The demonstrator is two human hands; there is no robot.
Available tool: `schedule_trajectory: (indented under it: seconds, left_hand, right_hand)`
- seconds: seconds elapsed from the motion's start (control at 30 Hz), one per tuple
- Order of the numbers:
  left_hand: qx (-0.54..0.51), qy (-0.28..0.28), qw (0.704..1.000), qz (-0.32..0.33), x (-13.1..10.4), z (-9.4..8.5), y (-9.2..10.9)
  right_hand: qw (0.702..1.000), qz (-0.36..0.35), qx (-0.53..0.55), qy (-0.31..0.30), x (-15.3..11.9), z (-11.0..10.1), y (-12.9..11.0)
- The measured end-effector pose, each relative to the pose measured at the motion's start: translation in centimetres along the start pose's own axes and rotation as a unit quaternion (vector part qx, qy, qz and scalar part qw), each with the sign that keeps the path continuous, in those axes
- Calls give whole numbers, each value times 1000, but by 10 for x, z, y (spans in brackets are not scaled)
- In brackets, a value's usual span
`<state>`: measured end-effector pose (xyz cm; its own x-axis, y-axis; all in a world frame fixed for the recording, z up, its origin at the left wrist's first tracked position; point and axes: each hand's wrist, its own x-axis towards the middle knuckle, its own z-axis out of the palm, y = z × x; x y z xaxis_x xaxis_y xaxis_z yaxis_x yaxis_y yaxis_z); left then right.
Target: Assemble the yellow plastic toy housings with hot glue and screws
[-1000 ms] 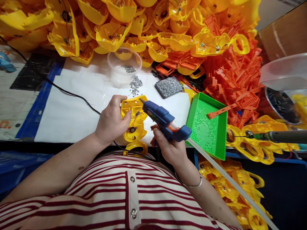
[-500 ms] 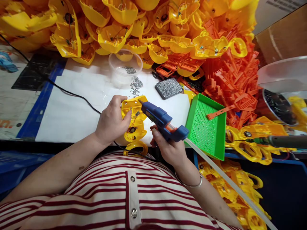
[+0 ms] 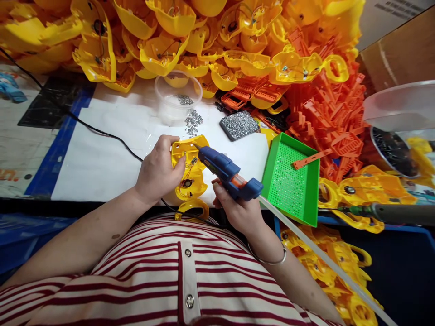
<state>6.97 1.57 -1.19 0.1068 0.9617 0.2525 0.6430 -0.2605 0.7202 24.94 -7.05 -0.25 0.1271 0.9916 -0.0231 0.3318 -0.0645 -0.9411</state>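
Note:
My left hand (image 3: 161, 171) grips the left side of a yellow plastic shell (image 3: 196, 175), thumb over its edge. The shell's open inside faces up, showing wires, a small circuit board (image 3: 194, 160) and a round speaker (image 3: 187, 183); a ring-shaped handle is at its near end. My right hand (image 3: 237, 206) is closed round the handle of a blue glue gun (image 3: 220, 165). The gun's nozzle points up and left over the shell's far part; whether it touches cannot be seen. A long, translucent glue stick (image 3: 306, 244) trails from the gun's rear.
Yellow shells (image 3: 163, 52) are heaped along the back, with orange plastic parts (image 3: 331, 122) at right. Screws lie in a black tray (image 3: 239, 125) and beside a clear tub (image 3: 178, 97). A green basket (image 3: 290, 181) and a screwdriver (image 3: 401, 213) are on the right; a black cable (image 3: 102, 131) crosses the left.
The glue gun's nozzle has shifted slightly left over the shell, with my right hand following. My left hand holds the shell in nearly the same place. The screwdriver at right hangs a little lower.

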Motion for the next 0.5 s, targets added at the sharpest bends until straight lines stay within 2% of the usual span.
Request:
schedule_trajectory:
  seconds: [0.07, 0.13, 0.27, 0.33, 0.4, 0.5]
  left_hand:
    - [0, -4, 1000, -9, 0, -1, -1]
    - [-4, -2, 1000, -15, 0, -1, -3]
    - [-29, 15, 999, -36, -2, 0, -13]
    - [-65, 28, 996, -56, -2, 0, -20]
    - [-122, 59, 989, -65, 2, -2, -27]
    - [-188, 134, 972, -41, 11, -11, -31]
  right_hand:
    - [1000, 3, 18, -2, -3, 0, -2]
    - [998, 10, 64, 25, -5, -1, -5]
    - [969, 70, 176, 156, -3, -1, -3]
    - [950, 119, 210, 198, 3, -2, 3]
    - [939, 169, 231, 193, 13, -2, 12]
    - [929, 233, 253, 138, 29, 1, 22]
